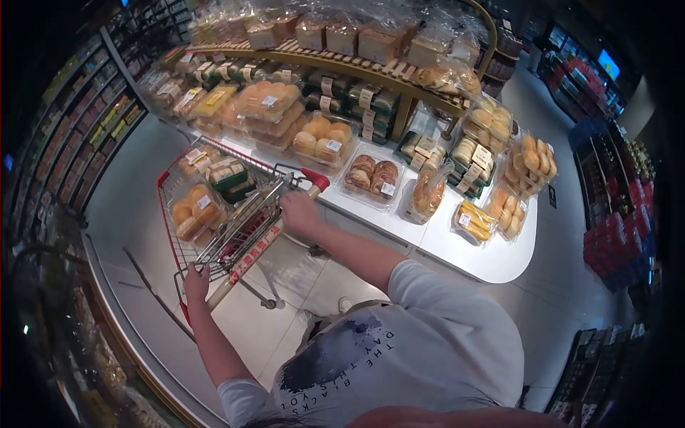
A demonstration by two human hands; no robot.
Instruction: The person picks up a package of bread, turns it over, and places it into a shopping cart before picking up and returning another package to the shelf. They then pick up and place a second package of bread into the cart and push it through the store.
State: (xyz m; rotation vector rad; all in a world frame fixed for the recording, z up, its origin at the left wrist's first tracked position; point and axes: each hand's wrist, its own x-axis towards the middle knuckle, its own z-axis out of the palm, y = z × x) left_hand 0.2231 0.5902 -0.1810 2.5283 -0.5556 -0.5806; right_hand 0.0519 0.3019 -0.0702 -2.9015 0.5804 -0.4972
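Observation:
Both of my hands are on a shopping cart (255, 255) with a wire basket and red corners. My left hand (196, 282) is closed around the metal wire frame at the cart's near left, beside the handle. Over at the right end, my right hand (300, 212) grips the wire frame near the red handle corner; its fingertips are partly hidden. Inside the basket lie a clear pack of round buns (194, 214), a dark green tray of wrapped bread (230, 178) and another bread pack (198, 160). The folded wire child seat (242, 221) stands between my hands.
A white display table (492, 260) borders the cart's right side, bearing several bread packs, including swirled rolls (369, 178) and a bagged loaf (426, 194). A wooden rack (342, 60) of loaves rises behind. Stocked shelves (71, 121) stand left; red stacked goods (610, 242) stand right.

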